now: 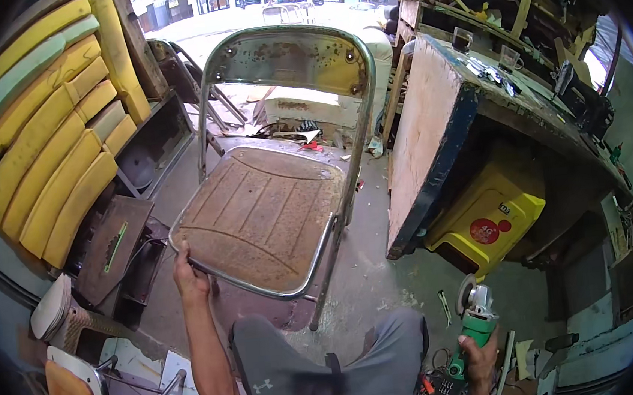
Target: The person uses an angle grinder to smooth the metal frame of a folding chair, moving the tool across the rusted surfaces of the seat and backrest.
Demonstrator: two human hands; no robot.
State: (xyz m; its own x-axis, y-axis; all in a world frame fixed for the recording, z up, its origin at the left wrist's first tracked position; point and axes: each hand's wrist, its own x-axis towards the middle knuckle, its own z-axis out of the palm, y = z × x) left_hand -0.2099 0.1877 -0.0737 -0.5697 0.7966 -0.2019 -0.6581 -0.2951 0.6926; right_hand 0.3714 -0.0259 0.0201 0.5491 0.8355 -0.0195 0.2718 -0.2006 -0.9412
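Rusty folding chair (265,209) at frame centre, bare floor (372,268) to its right, bench (466,101) beyond. Left hand (188,276) fingers clenched on seat's front-left rim. Right hand (477,360) fingers wrapped round green angle grinder (474,319), lower right.

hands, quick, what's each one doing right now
Left hand: closed on the front rim of the rusty metal chair.
Right hand: closed around a green angle grinder.

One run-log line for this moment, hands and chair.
left hand: grips rusty chair seat front rim | right hand: holds green angle grinder, off chair
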